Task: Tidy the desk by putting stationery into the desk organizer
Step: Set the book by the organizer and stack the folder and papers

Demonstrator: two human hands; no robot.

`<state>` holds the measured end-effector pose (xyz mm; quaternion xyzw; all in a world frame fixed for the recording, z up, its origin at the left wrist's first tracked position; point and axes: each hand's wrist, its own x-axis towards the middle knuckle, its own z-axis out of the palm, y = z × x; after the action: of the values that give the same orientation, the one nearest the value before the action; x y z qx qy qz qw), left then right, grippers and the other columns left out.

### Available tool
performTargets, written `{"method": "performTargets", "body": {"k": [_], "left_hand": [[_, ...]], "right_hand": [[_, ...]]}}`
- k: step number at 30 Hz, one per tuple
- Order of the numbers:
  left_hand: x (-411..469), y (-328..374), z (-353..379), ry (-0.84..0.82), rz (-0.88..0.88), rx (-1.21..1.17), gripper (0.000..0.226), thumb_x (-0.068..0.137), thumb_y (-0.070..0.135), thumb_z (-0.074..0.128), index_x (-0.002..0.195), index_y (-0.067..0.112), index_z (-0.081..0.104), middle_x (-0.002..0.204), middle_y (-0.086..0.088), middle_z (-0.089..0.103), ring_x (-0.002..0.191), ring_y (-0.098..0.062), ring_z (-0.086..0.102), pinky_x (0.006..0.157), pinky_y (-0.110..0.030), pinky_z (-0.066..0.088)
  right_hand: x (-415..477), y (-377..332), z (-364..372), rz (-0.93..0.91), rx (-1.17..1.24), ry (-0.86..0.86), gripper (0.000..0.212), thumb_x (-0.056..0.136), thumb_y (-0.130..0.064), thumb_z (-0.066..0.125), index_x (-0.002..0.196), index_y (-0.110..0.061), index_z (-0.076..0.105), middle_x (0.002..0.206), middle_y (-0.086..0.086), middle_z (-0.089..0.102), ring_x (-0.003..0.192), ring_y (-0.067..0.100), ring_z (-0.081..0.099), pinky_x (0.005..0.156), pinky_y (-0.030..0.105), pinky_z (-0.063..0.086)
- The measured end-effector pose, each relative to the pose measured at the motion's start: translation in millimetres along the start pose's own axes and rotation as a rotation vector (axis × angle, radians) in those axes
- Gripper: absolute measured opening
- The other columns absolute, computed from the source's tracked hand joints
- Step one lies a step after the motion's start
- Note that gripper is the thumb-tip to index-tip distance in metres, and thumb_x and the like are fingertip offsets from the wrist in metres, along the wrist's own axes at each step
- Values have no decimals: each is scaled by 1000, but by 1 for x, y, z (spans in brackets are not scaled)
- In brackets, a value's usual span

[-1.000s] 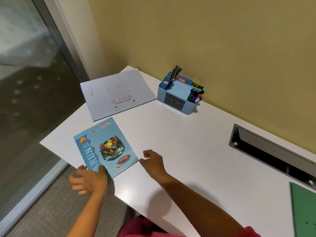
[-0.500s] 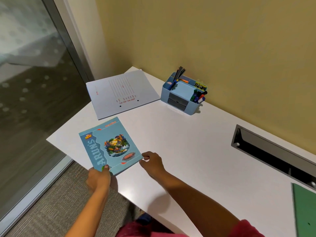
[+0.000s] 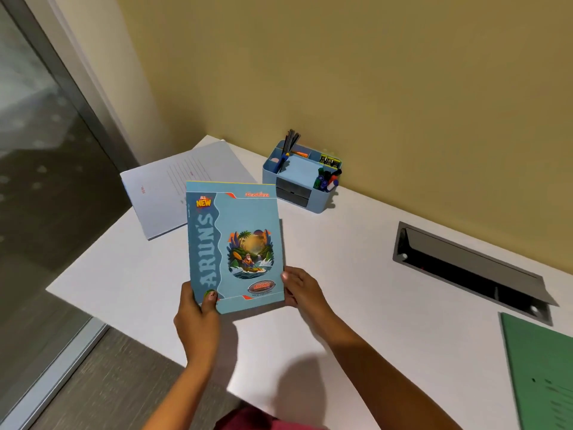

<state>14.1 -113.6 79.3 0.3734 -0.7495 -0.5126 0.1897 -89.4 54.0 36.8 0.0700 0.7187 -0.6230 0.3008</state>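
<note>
A blue notebook with a kayaker picture is lifted off the white desk and tilted toward me. My left hand grips its lower left corner, thumb on the cover. My right hand grips its lower right edge. The light blue desk organizer stands at the back by the wall, holding black pens, markers, clips and a sticky pad.
A pale file folder lies at the desk's far left corner, partly behind the notebook. A cable slot is cut into the desk at right. A green folder lies at the right edge. A glass partition stands to the left.
The notebook lay flat at the desk's front left edge; both hands took hold of it and raised it upright, toward the middle.
</note>
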Motion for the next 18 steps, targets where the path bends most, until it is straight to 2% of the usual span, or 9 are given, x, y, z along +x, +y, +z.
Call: {"method": "performTargets", "body": {"k": [2, 6, 9, 12, 15, 18], "left_hand": [[-3, 10, 13, -74, 76, -9, 19, 92, 8, 52, 104, 21, 51, 85, 0, 63, 76, -25, 60, 60, -35, 43], [-8, 22, 45, -226, 186, -7, 15, 84, 25, 45, 98, 28, 49, 85, 15, 63, 75, -14, 61, 59, -39, 45], [-9, 27, 74, -351, 220, -17, 15, 85, 22, 47, 98, 27, 52, 88, 13, 65, 79, -13, 61, 62, -39, 46], [-11, 32, 106, -474, 213, -33, 15, 89, 10, 55, 98, 22, 56, 90, 8, 67, 80, -14, 61, 64, -35, 47], [-13, 37, 139, -551, 192, -30, 18, 80, 26, 55, 99, 23, 58, 90, 11, 67, 80, -9, 62, 64, -32, 48], [-14, 38, 173, -621, 160, -3, 28, 75, 33, 54, 100, 21, 58, 91, 9, 67, 81, -17, 63, 63, -30, 49]], "right_hand": [[-11, -7, -20, -40, 109, -14, 30, 94, -35, 56, 120, -22, 54, 112, 3, 69, 98, 23, 69, 87, 42, 56], [-29, -1, -57, -118, 117, 93, 32, 87, -34, 59, 116, -24, 52, 112, 4, 66, 100, 24, 68, 83, 49, 57], [-37, 10, -83, -148, 121, 262, 31, 81, -36, 59, 109, -25, 54, 108, 5, 66, 97, 25, 68, 74, 45, 59], [-41, 19, -109, -168, 121, 433, 16, 91, -22, 61, 105, -23, 54, 104, 7, 66, 94, 25, 69, 64, 35, 59], [-38, 27, -135, -157, 39, 576, 14, 93, -16, 58, 101, -27, 53, 102, 5, 66, 91, 22, 69, 64, 33, 60], [-29, 30, -156, -128, -19, 665, 16, 85, -28, 59, 100, -28, 54, 99, 1, 67, 89, 21, 69, 69, 41, 60]]}}
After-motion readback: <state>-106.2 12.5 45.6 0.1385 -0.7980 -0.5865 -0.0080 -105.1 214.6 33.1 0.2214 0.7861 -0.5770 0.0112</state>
